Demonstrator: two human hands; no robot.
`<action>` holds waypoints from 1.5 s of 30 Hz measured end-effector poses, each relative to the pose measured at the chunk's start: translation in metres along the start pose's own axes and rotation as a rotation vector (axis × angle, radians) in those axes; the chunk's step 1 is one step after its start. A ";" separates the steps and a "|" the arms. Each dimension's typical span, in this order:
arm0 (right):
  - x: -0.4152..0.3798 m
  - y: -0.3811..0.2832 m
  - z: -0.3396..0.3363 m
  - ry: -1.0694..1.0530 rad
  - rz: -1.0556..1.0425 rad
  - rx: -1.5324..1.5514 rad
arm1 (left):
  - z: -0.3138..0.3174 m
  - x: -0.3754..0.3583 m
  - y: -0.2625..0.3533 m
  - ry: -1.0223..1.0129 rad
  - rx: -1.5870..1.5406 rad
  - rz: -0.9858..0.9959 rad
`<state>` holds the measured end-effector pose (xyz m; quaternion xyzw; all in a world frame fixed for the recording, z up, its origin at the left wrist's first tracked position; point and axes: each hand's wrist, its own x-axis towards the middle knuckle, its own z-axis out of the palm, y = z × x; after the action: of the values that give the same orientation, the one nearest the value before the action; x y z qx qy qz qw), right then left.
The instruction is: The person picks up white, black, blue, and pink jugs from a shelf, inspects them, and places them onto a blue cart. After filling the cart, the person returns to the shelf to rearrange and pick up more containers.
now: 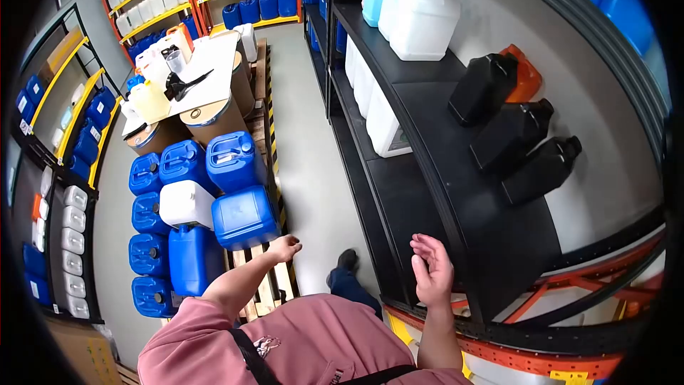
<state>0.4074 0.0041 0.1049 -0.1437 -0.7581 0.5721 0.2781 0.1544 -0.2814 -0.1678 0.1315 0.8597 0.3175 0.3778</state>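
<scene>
My left hand [286, 248] is held out over the pallet's edge, just beside the lower right corner of a blue jerrycan [246, 217]. That jerrycan is tilted, with a broad flat face toward me. Nothing shows in the left hand, and its fingers are loosely bent. To the right, my right hand [432, 271] is raised in front of the black shelf [491, 242], palm turned inward, fingers apart and holding nothing. Around the tilted jerrycan stand several more blue jerrycans [231, 160] and a white jerrycan [187, 204] on the wooden pallet [266, 292].
Black canisters [545, 170], an orange canister [524, 75] and white jerrycans [426, 21] stand on the right shelving. Fibre drums [214, 120] carry a white board [214, 64] with bottles. A grey aisle [311, 142] runs between pallet and shelving; my shoe [348, 260] is there.
</scene>
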 end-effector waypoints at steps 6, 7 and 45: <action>0.115 0.005 0.025 0.000 -0.220 0.138 | -0.058 0.093 0.139 0.012 -0.064 0.265; 0.140 0.006 0.030 0.003 -0.232 0.149 | -0.068 0.107 0.156 0.045 -0.092 0.326; 0.666 -0.055 0.104 0.931 0.006 -0.466 | -0.409 0.387 0.715 -0.118 -0.260 1.450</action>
<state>-0.1833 0.2619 0.3087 -0.4430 -0.6611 0.2645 0.5448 -0.4182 0.2626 0.2846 0.6376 0.4907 0.5793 0.1312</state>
